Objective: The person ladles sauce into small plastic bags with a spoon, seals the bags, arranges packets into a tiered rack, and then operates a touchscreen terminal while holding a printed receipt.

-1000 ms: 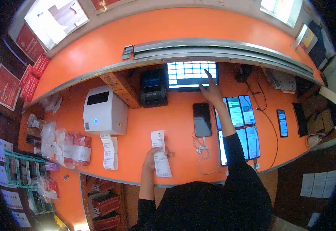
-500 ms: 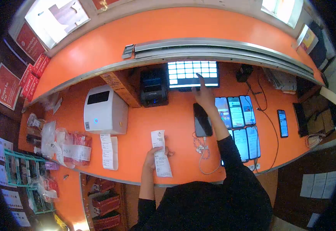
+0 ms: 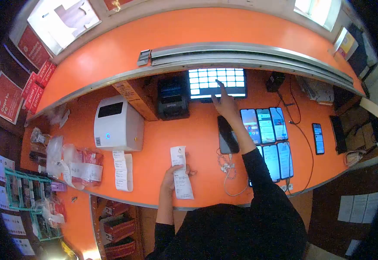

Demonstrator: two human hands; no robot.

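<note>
My left hand [image 3: 169,178] is closed on a long white paper receipt [image 3: 181,177], which it holds just above the orange counter near the front edge. Stretched forward, my right hand [image 3: 225,105] has its index finger extended over the lit touchscreen [image 3: 206,82] and holds nothing. Whether the fingertip touches the glass I cannot tell. Below that hand lies a dark phone [image 3: 228,135] with a white cable plugged into it. Left of the touchscreen stands a black receipt printer [image 3: 172,102].
A white label printer [image 3: 116,125] with a printed strip [image 3: 123,173] hanging from it stands left. Several lit phones [image 3: 266,125] lie in rows at right, near loose cables. Bagged items [image 3: 87,167] sit far left. A metal-edged shelf [image 3: 249,60] overhangs the touchscreen.
My right hand has shifted slightly left across the touchscreen, its index finger now over different buttons. The left hand and the receipt have stayed in place.
</note>
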